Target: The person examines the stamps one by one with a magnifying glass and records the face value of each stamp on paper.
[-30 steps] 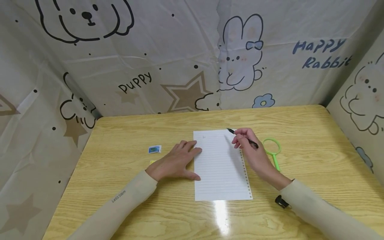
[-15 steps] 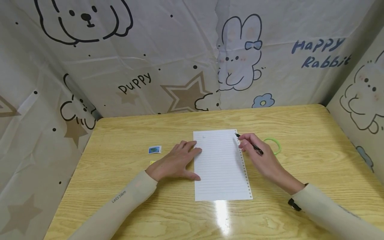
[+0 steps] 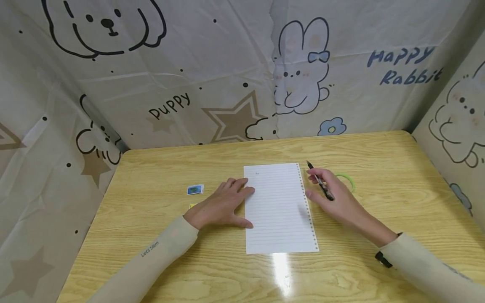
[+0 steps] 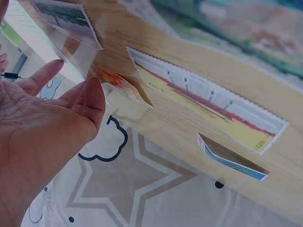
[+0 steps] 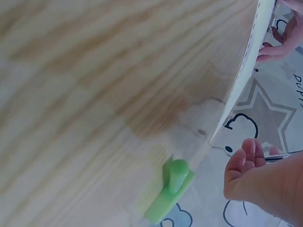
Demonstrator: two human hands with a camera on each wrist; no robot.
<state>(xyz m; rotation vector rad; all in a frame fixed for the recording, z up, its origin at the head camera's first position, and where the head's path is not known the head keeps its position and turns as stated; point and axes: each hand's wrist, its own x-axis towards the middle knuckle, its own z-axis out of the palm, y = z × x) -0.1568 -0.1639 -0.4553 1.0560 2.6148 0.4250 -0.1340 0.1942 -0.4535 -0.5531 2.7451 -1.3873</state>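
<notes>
A sheet of lined paper (image 3: 278, 210) with punched holes along its right side lies on the table, with small faint writing near its top left. My left hand (image 3: 223, 206) rests on its left edge, fingers and thumb spread. My right hand (image 3: 338, 202) holds a black pen (image 3: 321, 184) just past the paper's right edge, the tip pointing away and up, off the sheet. Behind that hand, a green magnifying glass (image 3: 349, 180) is partly hidden; its green handle (image 5: 165, 198) shows in the right wrist view.
A blue stamp (image 3: 195, 189) lies left of my left hand, and a yellow one (image 3: 192, 205) is mostly covered by it. In the left wrist view, several stamps, one with a yellow and red picture (image 4: 203, 101), lie on the wooden table (image 3: 151, 252). Printed cloth (image 3: 227, 63) surrounds the table.
My right hand has moved right with the pen, from over the top of the paper to beyond its right edge, covering more of the magnifying glass. The left hand has stayed put.
</notes>
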